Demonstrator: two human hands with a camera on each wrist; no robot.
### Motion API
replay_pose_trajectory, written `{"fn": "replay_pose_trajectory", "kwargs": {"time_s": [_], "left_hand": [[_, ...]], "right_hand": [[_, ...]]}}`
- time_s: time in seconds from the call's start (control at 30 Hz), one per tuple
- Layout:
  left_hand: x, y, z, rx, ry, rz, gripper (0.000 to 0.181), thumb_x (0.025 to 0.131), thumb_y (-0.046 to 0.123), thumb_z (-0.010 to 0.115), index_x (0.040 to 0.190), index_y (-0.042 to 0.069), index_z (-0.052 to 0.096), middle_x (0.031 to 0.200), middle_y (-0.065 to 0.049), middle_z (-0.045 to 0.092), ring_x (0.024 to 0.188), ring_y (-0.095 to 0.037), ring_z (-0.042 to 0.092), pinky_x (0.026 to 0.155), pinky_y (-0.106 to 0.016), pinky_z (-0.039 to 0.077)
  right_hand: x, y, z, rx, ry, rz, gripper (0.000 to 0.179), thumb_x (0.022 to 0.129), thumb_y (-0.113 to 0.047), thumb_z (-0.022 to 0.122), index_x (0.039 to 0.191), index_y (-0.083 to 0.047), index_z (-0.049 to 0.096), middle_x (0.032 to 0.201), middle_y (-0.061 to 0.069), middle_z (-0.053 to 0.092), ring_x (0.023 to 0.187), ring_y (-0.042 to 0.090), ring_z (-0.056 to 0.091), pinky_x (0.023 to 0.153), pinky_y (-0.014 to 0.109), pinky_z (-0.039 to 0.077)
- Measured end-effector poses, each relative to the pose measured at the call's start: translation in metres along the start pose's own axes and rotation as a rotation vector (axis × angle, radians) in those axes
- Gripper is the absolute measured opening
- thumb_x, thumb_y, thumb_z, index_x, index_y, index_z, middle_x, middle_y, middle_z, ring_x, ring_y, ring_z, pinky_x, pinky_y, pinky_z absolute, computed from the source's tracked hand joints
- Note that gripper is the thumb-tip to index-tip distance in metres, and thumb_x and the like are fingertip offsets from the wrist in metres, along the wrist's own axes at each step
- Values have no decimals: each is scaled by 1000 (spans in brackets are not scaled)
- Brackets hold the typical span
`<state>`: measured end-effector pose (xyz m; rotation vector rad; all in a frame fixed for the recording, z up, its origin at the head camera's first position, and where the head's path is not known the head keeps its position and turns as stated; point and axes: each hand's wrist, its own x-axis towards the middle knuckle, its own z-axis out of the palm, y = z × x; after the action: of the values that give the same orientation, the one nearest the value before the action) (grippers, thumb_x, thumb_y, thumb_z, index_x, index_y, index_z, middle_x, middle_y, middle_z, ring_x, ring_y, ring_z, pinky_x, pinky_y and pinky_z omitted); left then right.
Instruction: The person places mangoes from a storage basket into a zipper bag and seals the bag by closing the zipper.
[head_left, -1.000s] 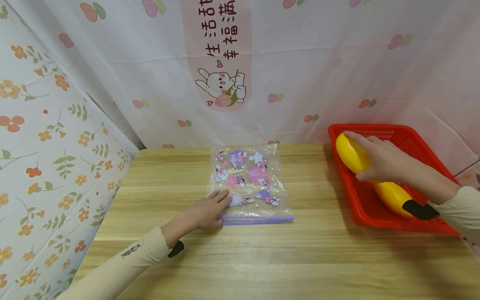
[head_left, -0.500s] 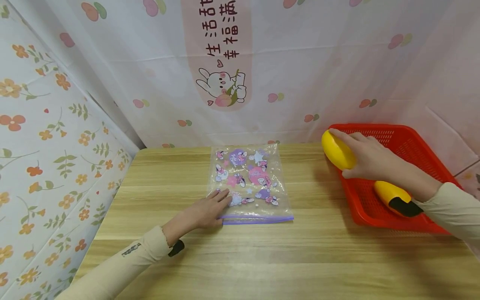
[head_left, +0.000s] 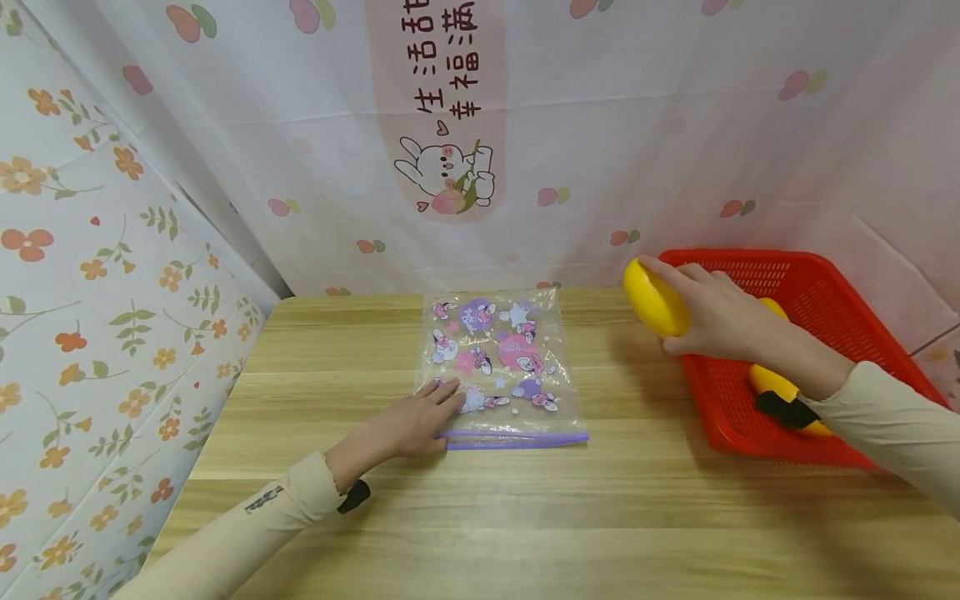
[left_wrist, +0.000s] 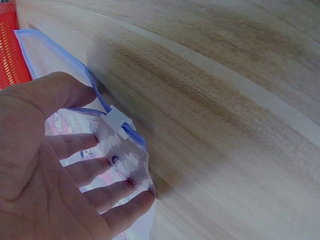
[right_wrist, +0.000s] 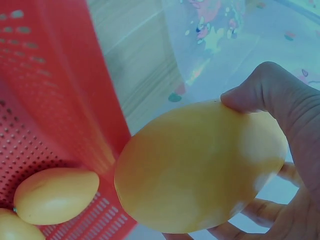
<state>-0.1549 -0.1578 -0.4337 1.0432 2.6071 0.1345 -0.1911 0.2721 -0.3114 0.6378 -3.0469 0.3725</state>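
My right hand [head_left: 720,317] grips a yellow mango [head_left: 654,296], its thumb on one side and fingers curled round the other. The mango hangs just past the left rim of a red basket [head_left: 707,421]. In the right wrist view the held mango [right_wrist: 195,170] fills the middle. My left hand [head_left: 408,425] rests on the lower left corner of a clear zip bag [head_left: 517,412] printed with pink and purple cartoons. Its fingers lie spread on the film beside the purple zip edge, and the left wrist view shows a white slider [left_wrist: 119,121] there.
More yellow mangoes [right_wrist: 57,196] lie inside the basket, partly hidden by my right arm in the head view. A wooden table [head_left: 480,517] bears the bag and basket. A printed curtain [head_left: 600,150] hangs behind, a floral one [head_left: 97,333] at left.
My right hand has carried the mango leftward from over the basket to just beyond its left rim. My left hand and the bag have stayed in place.
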Motion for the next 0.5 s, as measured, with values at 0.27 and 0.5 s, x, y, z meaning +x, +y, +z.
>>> {"fn": "replay_pose_trajectory", "kwargs": {"time_s": [0.27, 0.5], "left_hand": [[1, 0, 0, 12, -9, -9, 69, 96, 22, 70, 153, -1, 40, 161, -24, 28, 144, -49, 28, 111, -58, 34], [1, -1, 0, 11, -4, -6, 69, 96, 21, 71, 153, -2, 40, 161, -25, 28, 143, -50, 28, 109, -59, 36]], "right_hand": [[5, -9, 5, 40, -17, 12, 110, 71, -15, 86, 161, -19, 24, 129, 25, 50, 104, 42, 49, 68, 50, 54], [7, -13, 8, 52, -8, -13, 106, 72, -16, 85, 160, -16, 26, 124, 22, 52, 98, 39, 51, 72, 48, 50]]}}
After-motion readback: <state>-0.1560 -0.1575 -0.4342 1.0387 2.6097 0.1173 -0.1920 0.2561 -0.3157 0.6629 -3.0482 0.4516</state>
